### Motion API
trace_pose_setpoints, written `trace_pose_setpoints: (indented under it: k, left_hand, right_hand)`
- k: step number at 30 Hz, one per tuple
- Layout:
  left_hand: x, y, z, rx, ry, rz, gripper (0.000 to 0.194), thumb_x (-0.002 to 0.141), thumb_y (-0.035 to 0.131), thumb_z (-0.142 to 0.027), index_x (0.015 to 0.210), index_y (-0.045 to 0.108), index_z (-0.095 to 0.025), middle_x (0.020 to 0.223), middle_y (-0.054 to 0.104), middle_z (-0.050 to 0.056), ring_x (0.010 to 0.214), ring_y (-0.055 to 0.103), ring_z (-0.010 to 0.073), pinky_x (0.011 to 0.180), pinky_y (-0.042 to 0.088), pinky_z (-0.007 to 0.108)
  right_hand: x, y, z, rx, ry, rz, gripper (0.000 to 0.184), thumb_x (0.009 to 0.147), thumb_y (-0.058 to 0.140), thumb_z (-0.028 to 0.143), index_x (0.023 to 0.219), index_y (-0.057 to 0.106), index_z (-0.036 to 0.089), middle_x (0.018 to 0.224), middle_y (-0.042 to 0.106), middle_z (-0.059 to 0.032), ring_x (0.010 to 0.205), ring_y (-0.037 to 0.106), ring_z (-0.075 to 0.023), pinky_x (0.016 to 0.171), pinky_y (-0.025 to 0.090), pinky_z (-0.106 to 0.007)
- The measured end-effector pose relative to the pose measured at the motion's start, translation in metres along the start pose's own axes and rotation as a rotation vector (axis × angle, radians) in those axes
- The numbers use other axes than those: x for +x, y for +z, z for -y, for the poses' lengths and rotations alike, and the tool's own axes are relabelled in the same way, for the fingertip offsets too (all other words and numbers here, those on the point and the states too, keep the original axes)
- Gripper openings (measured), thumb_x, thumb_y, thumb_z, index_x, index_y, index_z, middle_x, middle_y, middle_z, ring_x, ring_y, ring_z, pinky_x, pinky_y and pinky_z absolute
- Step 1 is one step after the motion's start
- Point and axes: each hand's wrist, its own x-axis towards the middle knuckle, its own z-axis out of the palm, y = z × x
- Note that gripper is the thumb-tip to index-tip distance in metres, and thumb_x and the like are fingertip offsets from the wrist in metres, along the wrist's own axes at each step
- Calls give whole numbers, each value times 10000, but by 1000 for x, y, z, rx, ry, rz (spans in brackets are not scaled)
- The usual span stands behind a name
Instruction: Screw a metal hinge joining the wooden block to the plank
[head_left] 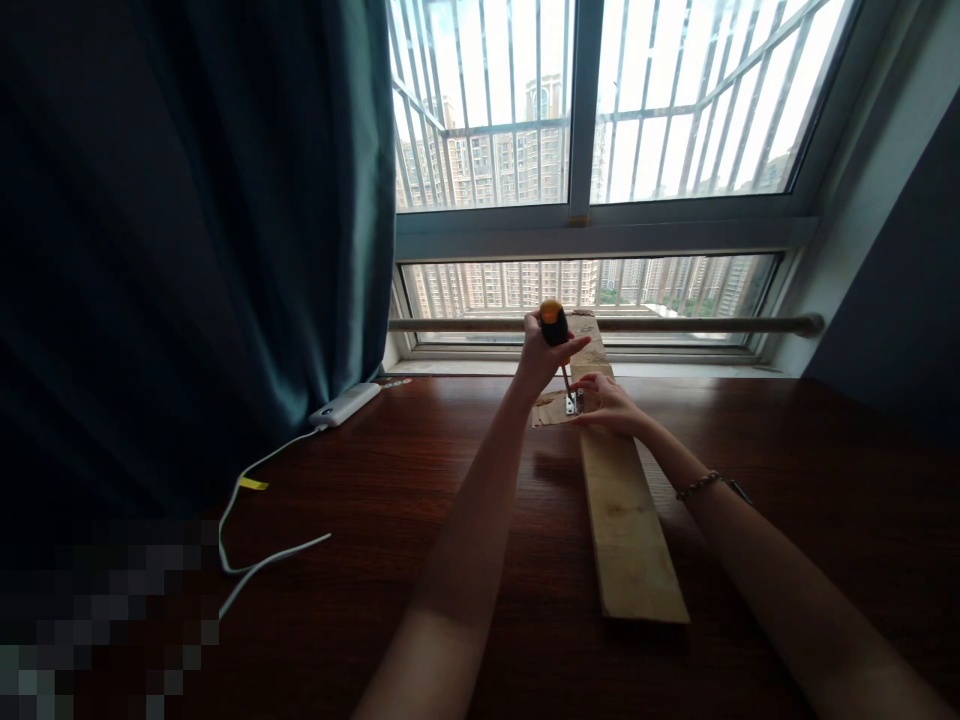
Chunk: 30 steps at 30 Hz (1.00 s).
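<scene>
My left hand (541, 358) is closed round a screwdriver (553, 322) with a black and yellow handle. The shaft points down, its tip at a small metal hinge (572, 403). The hinge lies where a short wood piece (550, 410) meets a long wooden board (630, 530). Beside the hinge, my right hand (609, 405) rests over the board, thumb and fingers bent round the hinge's right side. Its fingertips seem to touch the hinge or the wood, partly hidden from view.
A white power strip (345, 406) with a white cable (259, 465) lies on the brown table (450, 480) at left. A yellow tag (253, 484) is near the cable. A dark curtain (300, 200) hangs at left. Behind the table, a rail (712, 325) crosses the barred window.
</scene>
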Motion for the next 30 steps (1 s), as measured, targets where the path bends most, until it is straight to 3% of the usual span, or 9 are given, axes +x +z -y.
trace_pose_setpoints:
  k: [9,14,21,26,30]
  left_hand:
    - [6,-6,6,82,31,-1,430,463,800,-258,800,549,-169,786,563,3,772,540,138,644,426,245]
    - [7,-6,9,-41,29,12,477,468,798,-241,857,529,-181,792,600,2,778,566,139,707,445,270]
    - [8,-3,18,-220,12,152,333,693,649,-355,957,521,-199,913,626,46,829,596,153,774,443,308]
    - [7,1,21,-221,-19,1,244,763,560,-397,913,521,-208,867,584,26,768,564,121,692,436,254]
    - [6,-2,19,-142,6,-79,387,639,705,-378,863,444,-201,758,515,-26,637,505,73,613,416,220]
  right_hand:
    - [1,0,0,3,-3,-5,653,521,752,468,1050,433,255,1132,620,-46,1091,499,-306,916,358,-463]
    - [0,0,0,6,6,-8,656,510,757,464,1047,439,260,1131,619,-40,1088,499,-309,912,365,-462]
    - [1,1,-1,7,10,-5,654,514,754,467,1046,440,252,1130,621,-40,1077,505,-299,918,359,-452]
    - [2,2,-4,-6,-13,-1,645,511,756,455,1039,445,253,1123,624,-33,1091,501,-290,919,357,-446]
    - [2,1,-4,-14,-20,5,638,517,752,472,1036,455,252,1149,607,-37,1105,493,-286,924,355,-440]
